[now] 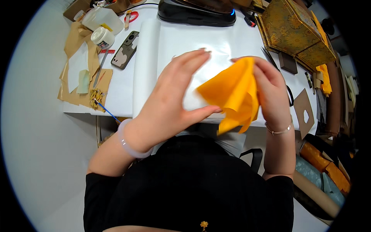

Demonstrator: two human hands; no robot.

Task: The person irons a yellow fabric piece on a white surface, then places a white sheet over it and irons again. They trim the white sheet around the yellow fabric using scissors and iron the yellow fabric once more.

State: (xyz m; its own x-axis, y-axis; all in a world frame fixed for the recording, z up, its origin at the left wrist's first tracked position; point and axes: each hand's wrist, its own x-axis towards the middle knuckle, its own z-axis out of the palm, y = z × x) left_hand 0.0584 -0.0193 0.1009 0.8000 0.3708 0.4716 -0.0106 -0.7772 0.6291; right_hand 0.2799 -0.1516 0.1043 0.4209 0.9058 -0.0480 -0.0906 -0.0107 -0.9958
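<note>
A piece of bright orange-yellow cloth (236,92) hangs in loose folds above the front edge of the white-covered table. My right hand (268,87) grips it from the right side, the fingers bent behind the fabric. My left hand (174,87) is stretched out to the left of the cloth, with thumb and fingers spread wide apart. The left thumb tip lies close to a lower fold; whether it touches I cannot tell. Under both hands a shiny white sheet (193,42) covers the table, beside a long white roll (146,69).
At the left lie a phone (125,50), a white jar (102,37), a plastic jug (103,20) and brown paper (74,42). A black device (197,13) stands at the back. Patterned gold boxes (293,29) and a board with a hole (304,112) are at the right.
</note>
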